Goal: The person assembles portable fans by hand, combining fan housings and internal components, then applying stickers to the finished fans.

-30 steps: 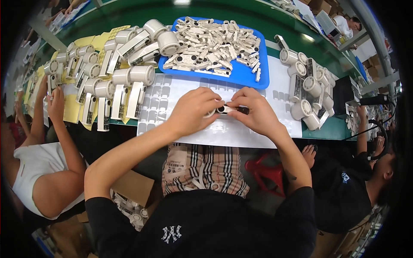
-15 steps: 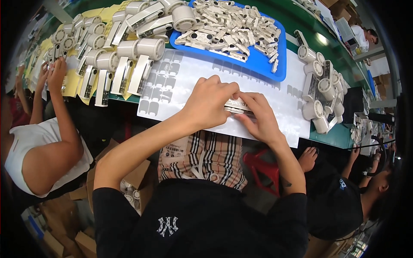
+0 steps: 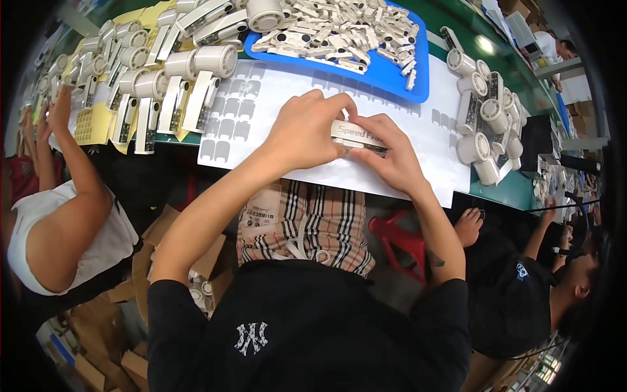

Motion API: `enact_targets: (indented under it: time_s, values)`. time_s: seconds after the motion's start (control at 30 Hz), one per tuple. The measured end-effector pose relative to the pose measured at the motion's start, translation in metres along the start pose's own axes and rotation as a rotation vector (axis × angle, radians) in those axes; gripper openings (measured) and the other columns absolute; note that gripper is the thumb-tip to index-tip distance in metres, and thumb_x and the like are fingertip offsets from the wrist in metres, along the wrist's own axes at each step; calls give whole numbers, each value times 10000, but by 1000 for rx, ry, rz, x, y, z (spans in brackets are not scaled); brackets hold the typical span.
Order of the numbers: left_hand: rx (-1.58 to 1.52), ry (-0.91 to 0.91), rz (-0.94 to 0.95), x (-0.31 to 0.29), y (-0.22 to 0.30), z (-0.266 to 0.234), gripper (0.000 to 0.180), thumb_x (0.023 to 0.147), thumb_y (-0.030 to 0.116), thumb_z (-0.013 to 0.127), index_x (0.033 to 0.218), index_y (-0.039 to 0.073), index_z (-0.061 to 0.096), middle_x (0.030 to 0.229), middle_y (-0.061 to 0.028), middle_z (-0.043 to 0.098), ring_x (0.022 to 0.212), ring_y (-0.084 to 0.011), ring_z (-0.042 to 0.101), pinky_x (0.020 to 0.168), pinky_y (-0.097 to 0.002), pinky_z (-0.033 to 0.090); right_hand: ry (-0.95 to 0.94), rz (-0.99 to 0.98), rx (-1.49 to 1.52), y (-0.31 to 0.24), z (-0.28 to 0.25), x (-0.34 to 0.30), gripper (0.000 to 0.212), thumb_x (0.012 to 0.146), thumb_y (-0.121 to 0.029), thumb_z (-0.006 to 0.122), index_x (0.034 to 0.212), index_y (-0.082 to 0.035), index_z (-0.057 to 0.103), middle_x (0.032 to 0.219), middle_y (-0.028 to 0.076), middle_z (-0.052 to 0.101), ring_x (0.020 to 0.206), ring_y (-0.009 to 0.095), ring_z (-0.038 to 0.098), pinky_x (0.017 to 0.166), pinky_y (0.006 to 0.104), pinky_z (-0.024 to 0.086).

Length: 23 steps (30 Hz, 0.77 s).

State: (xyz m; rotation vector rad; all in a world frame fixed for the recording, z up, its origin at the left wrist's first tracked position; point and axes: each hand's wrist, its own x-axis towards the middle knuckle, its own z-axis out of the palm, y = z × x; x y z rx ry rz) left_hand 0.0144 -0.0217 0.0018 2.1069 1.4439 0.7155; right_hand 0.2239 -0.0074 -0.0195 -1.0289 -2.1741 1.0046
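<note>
- Two hands meet over one piece: left hand [image 3: 305, 134] and right hand [image 3: 386, 153] are both clamped on a small cream plastic panel [image 3: 358, 136] with a label on its upper face, held just above the white sticker sheet [image 3: 274, 111].
- Risk: the label could end up skewed or creased, judged from how the fingertips crowd the panel's edges and cover much of it.
- Risk: the panel could slip and drop to the sheet or off the near edge of the green worktop [image 3: 516, 189], since only fingertips hold it and it sits close to that edge.
- Risk: a forearm could drag the loose sheet, which overhangs the worktop toward the person.
- Position: panel lies between the two hands, left fingers on its left end and top, right fingers on its right end and underside.
- Nearby: blue tray [image 3: 392, 68] of similar cream parts behind the hands; assembled cream units [image 3: 196, 78] to the left, more units [image 3: 480, 111] to the right.
</note>
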Motion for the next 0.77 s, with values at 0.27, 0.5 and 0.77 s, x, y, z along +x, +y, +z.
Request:
enact_targets:
  time_s: [0.27,0.5,0.77]
  values:
    - [-383,301,96,-25,-31,-2,538,723,151,787,1219,52,603,1078,-109,649,964,-219,601,880,-324,474,494,-50,-286,10,-79,-17,274,854,-66,632,1122,-9,642,1035,128,641,869,239,621,781,343,495]
    - [-1025,518,-61,-26,14,0,342,800,84,742,1079,-13,570,825,-43,613,734,-95,592,663,-251,476,323,349,-684,45,-98,-6,264,828,-37,626,1088,-13,667,1005,172,612,870,344,629,782,403,502]
    - [-983,406,47,-17,20,-1,457,792,133,770,1164,22,528,838,-50,612,749,-108,594,661,-267,474,248,320,-589,61,-101,-5,232,825,4,613,1049,-11,670,1054,171,622,913,333,641,801,401,505]
